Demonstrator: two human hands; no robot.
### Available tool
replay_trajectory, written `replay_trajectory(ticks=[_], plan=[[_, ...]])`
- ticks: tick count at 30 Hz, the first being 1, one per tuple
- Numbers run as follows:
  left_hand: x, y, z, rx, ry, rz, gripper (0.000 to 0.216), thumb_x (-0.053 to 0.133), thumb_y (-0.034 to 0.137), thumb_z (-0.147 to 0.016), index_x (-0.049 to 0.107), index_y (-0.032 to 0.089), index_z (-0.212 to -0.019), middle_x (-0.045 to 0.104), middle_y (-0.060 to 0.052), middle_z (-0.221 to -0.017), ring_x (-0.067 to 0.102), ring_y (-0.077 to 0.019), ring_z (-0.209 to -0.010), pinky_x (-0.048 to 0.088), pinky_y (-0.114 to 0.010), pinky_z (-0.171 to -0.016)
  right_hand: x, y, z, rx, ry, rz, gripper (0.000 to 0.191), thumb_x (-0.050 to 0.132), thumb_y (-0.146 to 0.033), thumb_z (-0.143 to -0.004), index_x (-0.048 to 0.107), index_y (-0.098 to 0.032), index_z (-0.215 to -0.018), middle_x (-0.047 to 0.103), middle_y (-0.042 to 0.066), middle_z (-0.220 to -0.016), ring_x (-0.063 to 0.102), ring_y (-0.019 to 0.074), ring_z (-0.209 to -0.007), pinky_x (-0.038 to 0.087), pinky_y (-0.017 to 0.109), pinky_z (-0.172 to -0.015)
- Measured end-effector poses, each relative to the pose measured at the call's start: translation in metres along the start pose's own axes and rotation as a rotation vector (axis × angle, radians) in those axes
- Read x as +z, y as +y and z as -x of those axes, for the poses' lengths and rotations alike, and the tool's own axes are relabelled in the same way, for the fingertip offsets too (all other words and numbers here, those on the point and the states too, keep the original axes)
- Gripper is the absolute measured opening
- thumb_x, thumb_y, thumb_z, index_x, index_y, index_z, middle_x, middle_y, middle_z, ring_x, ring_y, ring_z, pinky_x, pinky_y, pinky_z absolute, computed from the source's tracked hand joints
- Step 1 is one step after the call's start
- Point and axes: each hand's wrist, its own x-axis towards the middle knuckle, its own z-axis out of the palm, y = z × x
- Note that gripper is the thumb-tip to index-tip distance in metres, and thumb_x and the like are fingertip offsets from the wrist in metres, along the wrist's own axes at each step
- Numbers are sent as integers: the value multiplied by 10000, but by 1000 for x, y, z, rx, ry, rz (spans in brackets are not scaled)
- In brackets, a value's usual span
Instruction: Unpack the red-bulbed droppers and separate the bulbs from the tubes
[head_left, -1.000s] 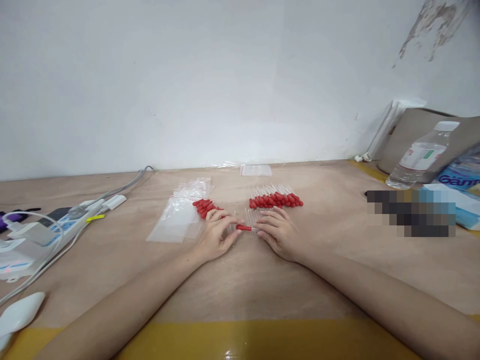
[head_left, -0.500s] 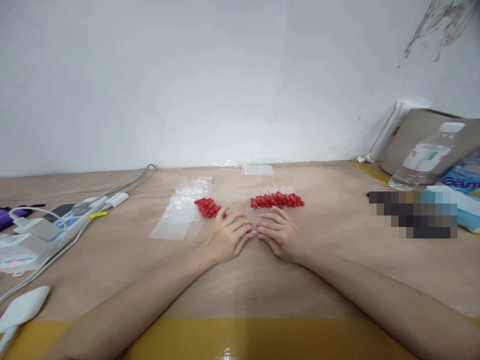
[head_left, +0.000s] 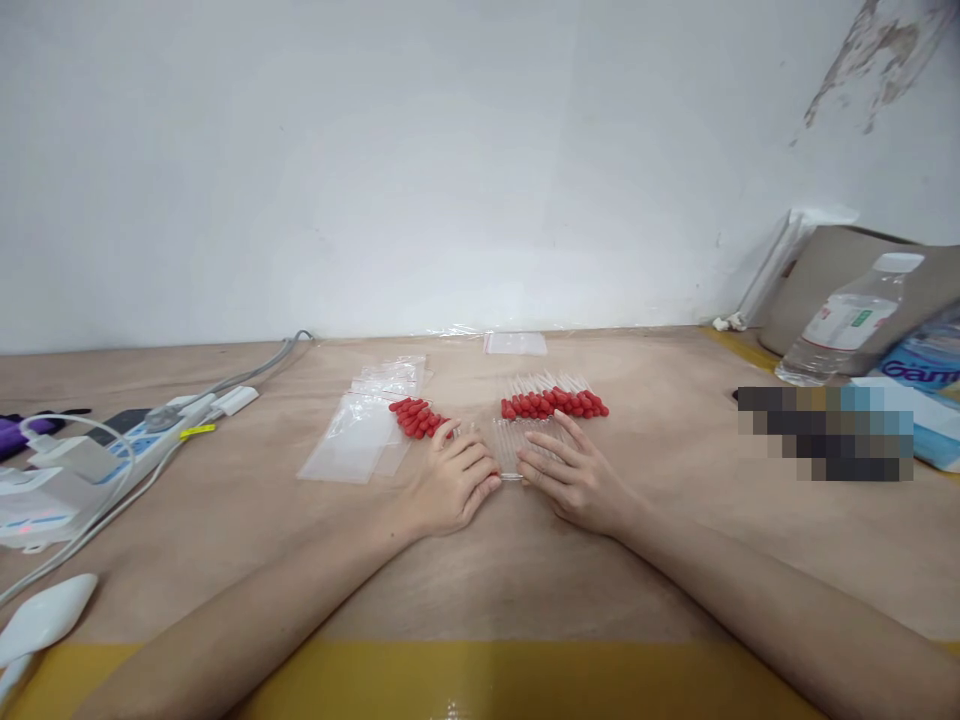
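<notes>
Between my hands lies a row of clear thin tubes (head_left: 510, 440), side by side on the wooden table (head_left: 465, 580). My left hand (head_left: 457, 480) rests at the row's left end, fingers curled together and thumb pressed in. A speck of red shows by its fingertips, but what they grip is hidden. My right hand (head_left: 577, 475) lies over the right part of the tubes, fingers apart and index finger raised. Red rubber bulbs (head_left: 416, 418) form a pile beyond my left hand. Behind the tubes, red-bulbed droppers (head_left: 555, 402) lie in a bundle, pale stems pointing toward the wall.
Clear zip bags (head_left: 349, 435) lie left of the bulbs; another bag (head_left: 516, 344) is by the wall. A power strip (head_left: 139, 445) with cables occupies the left side. On the right stand a water bottle (head_left: 847, 320), a grey box (head_left: 795, 275) and a blue-white packet (head_left: 930, 420).
My right hand has shifted slightly right and its fingers have spread, moving away from my left hand. More of the clear tubes shows between them. The piles have stayed put.
</notes>
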Motion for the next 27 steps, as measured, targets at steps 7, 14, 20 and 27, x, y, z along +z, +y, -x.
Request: replay_trajectory(ticks=[7,14,20,27], plan=[[1,2,-1,24,-54,-1,309,295,276,-895,552,167,-761,559,-47,-684,465,-173,-682,318,-329,-654,-7,-3,-6,-35,21,-5,251,414,-113,-854,601,-208,-993,631,42,-1040,492,204,-1107,242,574,-1027],[-5,-23,15,-302,38,137,319,241,280,-911,516,181,-782,556,-34,-717,489,-171,-699,359,-330,-693,-17,18,10,287,112,78,254,449,-159,-845,604,-274,-1010,659,16,-956,557,179,-927,303,495,-936],[-23,-62,6,-529,197,208,333,263,272,-882,534,172,-1048,529,-47,-840,522,-181,-861,401,-312,-802,0,12,9,442,-7,-87,286,418,-200,-860,560,-202,-1108,584,33,-726,528,134,-682,381,311,-699],[-33,-141,-2,-797,37,201,348,454,286,-732,502,176,-1058,532,14,-683,534,-154,-656,428,-270,-641,10,-1,-24,536,-60,-257,192,412,-149,-812,545,-169,-949,616,44,-824,543,155,-765,366,283,-705]])
